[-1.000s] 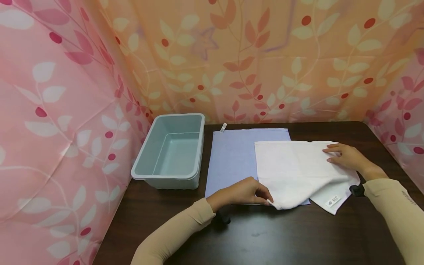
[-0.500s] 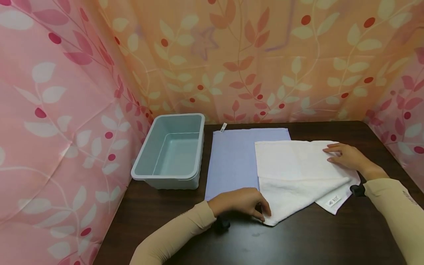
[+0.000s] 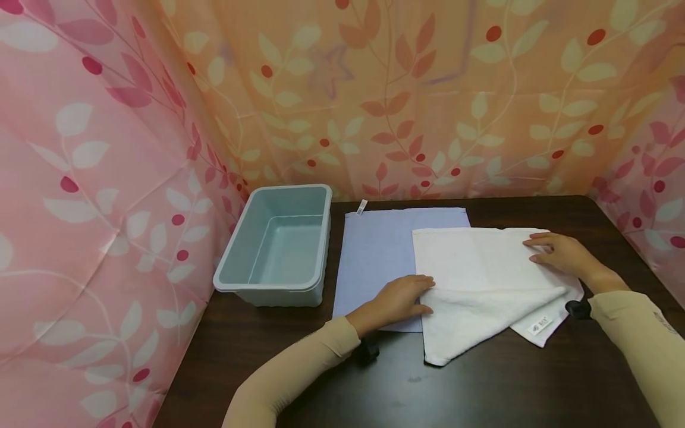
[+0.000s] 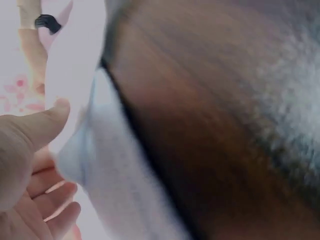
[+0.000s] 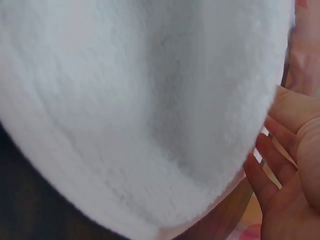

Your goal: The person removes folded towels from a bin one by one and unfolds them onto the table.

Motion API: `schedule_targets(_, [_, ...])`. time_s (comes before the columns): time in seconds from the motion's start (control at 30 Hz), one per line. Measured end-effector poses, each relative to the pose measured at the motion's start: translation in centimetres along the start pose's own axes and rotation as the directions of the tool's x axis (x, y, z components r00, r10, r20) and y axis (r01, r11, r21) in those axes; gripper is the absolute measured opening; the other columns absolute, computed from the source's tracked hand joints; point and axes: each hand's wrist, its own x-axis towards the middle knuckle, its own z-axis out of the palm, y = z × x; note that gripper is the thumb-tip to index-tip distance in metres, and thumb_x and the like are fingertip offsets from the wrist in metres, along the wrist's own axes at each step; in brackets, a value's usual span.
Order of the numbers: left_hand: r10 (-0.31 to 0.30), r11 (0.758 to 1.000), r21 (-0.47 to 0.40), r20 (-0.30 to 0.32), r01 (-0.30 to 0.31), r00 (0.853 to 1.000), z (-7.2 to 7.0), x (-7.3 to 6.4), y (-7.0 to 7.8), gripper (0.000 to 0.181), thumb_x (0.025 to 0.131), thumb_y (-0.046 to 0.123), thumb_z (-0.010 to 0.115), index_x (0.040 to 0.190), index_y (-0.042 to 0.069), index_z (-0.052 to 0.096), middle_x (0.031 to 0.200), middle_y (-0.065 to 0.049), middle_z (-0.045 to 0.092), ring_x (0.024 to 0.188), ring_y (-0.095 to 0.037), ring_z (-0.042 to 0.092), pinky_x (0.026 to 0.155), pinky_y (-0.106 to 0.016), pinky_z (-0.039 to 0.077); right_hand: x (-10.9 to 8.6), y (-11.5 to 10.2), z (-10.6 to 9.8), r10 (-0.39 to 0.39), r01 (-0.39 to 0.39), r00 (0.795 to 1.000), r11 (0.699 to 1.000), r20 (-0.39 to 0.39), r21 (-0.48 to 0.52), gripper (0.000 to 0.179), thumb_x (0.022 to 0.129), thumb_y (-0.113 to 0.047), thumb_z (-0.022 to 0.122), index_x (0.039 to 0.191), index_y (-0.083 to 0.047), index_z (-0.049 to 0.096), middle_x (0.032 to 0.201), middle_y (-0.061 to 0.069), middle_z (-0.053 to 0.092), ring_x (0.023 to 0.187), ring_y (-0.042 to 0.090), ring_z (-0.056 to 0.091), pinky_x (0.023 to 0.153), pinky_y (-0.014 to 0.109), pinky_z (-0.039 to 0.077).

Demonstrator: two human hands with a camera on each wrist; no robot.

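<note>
A white towel (image 3: 471, 258) lies partly over a lavender-blue cloth (image 3: 374, 249). Its near left corner hangs forward over the dark tabletop, and a fold crosses its front half. My left hand (image 3: 398, 300) is at the towel's left edge with fingers extended; in the left wrist view its thumb and fingers (image 4: 52, 200) are spread beside the fabric. On the towel's right part rests my right hand (image 3: 569, 257), fingers loosely straight. The near right corner, bearing a printed label (image 3: 539, 325), sticks out beneath the fold. In the right wrist view raised towel fabric (image 5: 125, 110) fills most of the picture.
A grey-blue plastic basin (image 3: 324, 249) stands at the left of the dark table (image 3: 455, 398). A small white tag (image 3: 361, 206) sticks out from the blue cloth's far edge. Floral curtains (image 3: 374, 89) enclose the back and sides.
My left hand first drew the towel's near left corner forward and laid it down, then let go and moved back up along the left edge. The right hand stayed in place.
</note>
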Motion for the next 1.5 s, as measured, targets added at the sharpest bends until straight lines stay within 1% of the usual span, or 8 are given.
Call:
schedule_targets(0.33, [-0.022,0.998,0.062,0.052,0.019,0.998,1.3,0.6,0.0,0.064,0.089,0.046,0.070,0.142,0.013,0.054,0.151,0.001,0.051,0.142,-0.012,0.046,0.114,-0.024,0.041,-2.5,-0.4,0.5,-0.032,0.038,0.978,0.999,-0.204,0.023,0.046,0.085,-0.025,0.077,0.124,-0.002,0.066,0.129,0.034,0.058,0.107,0.052,0.061,0.088,0.065,0.047])
schedule_targets(0.43, [-0.033,0.998,0.063,0.058,0.030,0.998,1.1,0.6,0.0,0.064,0.089,0.045,0.070,0.143,0.013,0.053,0.152,0.002,0.049,0.143,-0.012,0.044,0.114,-0.024,0.041,-3.6,-1.1,0.3,-0.046,0.057,0.971,0.998,-0.236,0.041,0.040,0.084,-0.025,0.079,0.119,-0.007,0.071,0.121,0.031,0.065,0.089,0.022,0.072,0.076,0.033,0.057])
schedule_targets(0.6, [-0.031,0.998,0.058,0.047,0.028,0.998,1.0,0.6,0.0,0.064,0.089,0.045,0.070,0.142,0.013,0.054,0.152,0.001,0.050,0.143,-0.012,0.044,0.114,-0.025,0.041,-5.9,-2.5,0.1,-0.051,0.075,0.972,0.992,-0.227,0.097,0.026,0.083,-0.022,0.080,0.106,-0.011,0.077,0.095,0.010,0.077,0.076,-0.021,0.051,0.064,0.002,0.041])
schedule_targets(0.8, [-0.034,0.998,0.056,0.037,0.032,0.999,1.1,0.5,0.1,0.063,0.089,0.045,0.071,0.141,0.014,0.055,0.152,0.002,0.050,0.143,-0.012,0.045,0.113,-0.025,0.042,-8.2,-4.3,1.1,-0.121,0.153,0.975,0.974,-0.188,0.167,0.012,0.081,-0.016,0.081,0.092,-0.016,0.079,0.084,-0.022,0.072,0.075,-0.012,0.054,0.063,0.007,0.044])
schedule_targets(1.03, [-0.034,0.998,0.049,0.039,0.032,0.999,1.0,0.4,0.0,0.063,0.089,0.044,0.070,0.142,0.014,0.054,0.152,0.002,0.050,0.143,-0.012,0.045,0.113,-0.025,0.042,-10.0,-5.0,2.4,-0.248,0.268,0.963,0.928,-0.107,0.259,0.014,0.079,-0.007,0.080,0.088,-0.017,0.079,0.082,-0.019,0.074,0.071,-0.009,0.057,0.059,0.010,0.043])
schedule_targets(1.17, [-0.037,0.998,0.054,0.035,0.035,0.999,0.9,0.4,0.0,0.063,0.089,0.044,0.071,0.141,0.014,0.055,0.152,0.002,0.050,0.142,-0.012,0.045,0.113,-0.025,0.042,-10.5,-4.9,3.5,-0.366,0.374,0.927,0.896,-0.082,0.238,0.017,0.076,-0.007,0.082,0.089,-0.019,0.079,0.085,-0.017,0.074,0.078,-0.013,0.059,0.064,0.006,0.044])
schedule_targets(1.4, [-0.033,0.998,0.052,0.029,0.031,0.999,1.1,0.4,0.0,0.062,0.089,0.044,0.071,0.141,0.014,0.056,0.151,0.002,0.050,0.142,-0.012,0.046,0.112,-0.024,0.042,-10.5,-4.8,5.3,-0.550,0.575,0.817,0.795,-0.171,0.191,0.031,0.063,0.001,0.087,0.086,-0.017,0.077,0.085,-0.007,0.069,0.081,-0.006,0.059,0.068,0.003,0.044])
schedule_targets(1.5, [-0.031,0.998,0.055,0.028,0.030,0.999,1.2,0.4,0.0,0.062,0.089,0.045,0.071,0.141,0.014,0.056,0.151,0.002,0.050,0.142,-0.011,0.046,0.112,-0.024,0.042,-10.4,-4.7,5.6,-0.567,0.594,0.803,0.786,-0.185,0.170,0.034,0.062,0.004,0.087,0.082,-0.020,0.074,0.082,-0.008,0.067,0.077,-0.005,0.057,0.065,0.005,0.042])
